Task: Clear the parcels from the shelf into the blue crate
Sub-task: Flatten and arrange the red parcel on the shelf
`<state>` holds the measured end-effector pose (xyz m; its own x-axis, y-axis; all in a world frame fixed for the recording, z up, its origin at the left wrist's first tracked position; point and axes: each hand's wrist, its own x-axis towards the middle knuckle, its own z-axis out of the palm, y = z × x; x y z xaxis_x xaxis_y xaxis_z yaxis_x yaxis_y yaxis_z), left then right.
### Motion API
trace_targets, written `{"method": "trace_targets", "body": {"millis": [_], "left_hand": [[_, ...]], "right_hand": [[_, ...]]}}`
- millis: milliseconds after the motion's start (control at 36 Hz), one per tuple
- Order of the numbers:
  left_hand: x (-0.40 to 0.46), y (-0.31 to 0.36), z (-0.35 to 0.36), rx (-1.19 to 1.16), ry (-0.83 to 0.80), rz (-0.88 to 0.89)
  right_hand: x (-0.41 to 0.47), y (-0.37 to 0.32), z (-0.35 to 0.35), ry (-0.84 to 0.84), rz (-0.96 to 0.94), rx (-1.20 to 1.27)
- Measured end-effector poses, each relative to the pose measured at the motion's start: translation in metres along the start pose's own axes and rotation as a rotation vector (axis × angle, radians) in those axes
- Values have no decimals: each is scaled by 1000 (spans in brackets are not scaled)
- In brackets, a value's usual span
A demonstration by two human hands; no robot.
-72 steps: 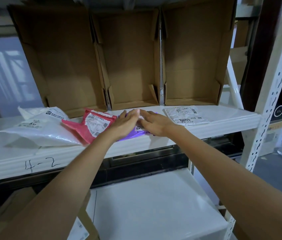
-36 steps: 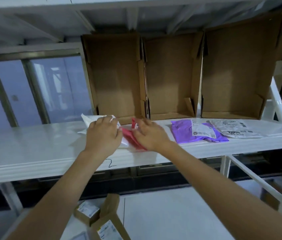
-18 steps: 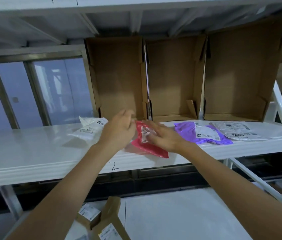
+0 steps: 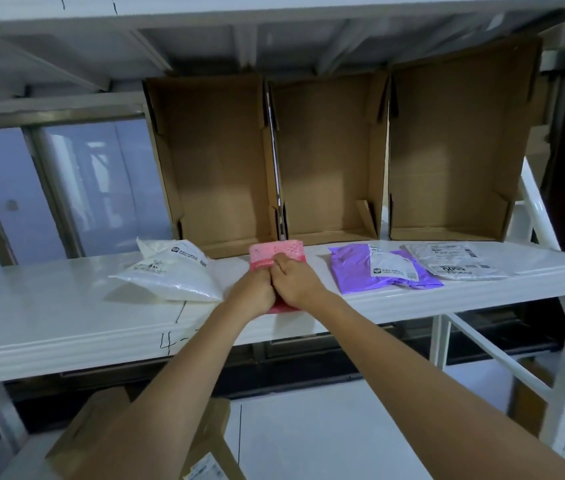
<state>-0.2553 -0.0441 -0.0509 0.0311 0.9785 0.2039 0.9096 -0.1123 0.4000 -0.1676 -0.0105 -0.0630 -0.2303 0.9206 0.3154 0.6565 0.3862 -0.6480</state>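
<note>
Since both hands left the white plastic mailer (image 4: 170, 273), left hand (image 4: 253, 292) and right hand (image 4: 296, 282) now clench the pink bubble-wrap parcel (image 4: 276, 252); removal from the white metal shelf (image 4: 49, 317) looks imminent.

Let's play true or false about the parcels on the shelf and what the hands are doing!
1. Both hands, left hand and right hand, grip the pink parcel. True.
2. The purple parcel sits left of the pink one. False: it is to the right.
3. The white parcel lies on the shelf, untouched. True.
4. The three cardboard boxes are full of parcels. False: they look empty.
5. A blue crate stands on the shelf. False: none is visible.
</note>
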Motion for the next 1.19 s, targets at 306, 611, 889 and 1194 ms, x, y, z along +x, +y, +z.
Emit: {"method": "trace_targets", "body": {"millis": [306, 611, 889, 1194], "left_hand": [[-2, -6, 1, 43, -177, -37], [-13, -20, 3, 211, -191, 117], [-85, -20, -1, 306, -152, 231], [-27, -15, -49, 55, 345, 121]], "right_hand": [[1, -4, -13, -360, -2, -257], [32, -5, -7, -490, 57, -399], [30, 6, -3, -407, 11, -431], [36, 3, -40, 365, -152, -205]]}}
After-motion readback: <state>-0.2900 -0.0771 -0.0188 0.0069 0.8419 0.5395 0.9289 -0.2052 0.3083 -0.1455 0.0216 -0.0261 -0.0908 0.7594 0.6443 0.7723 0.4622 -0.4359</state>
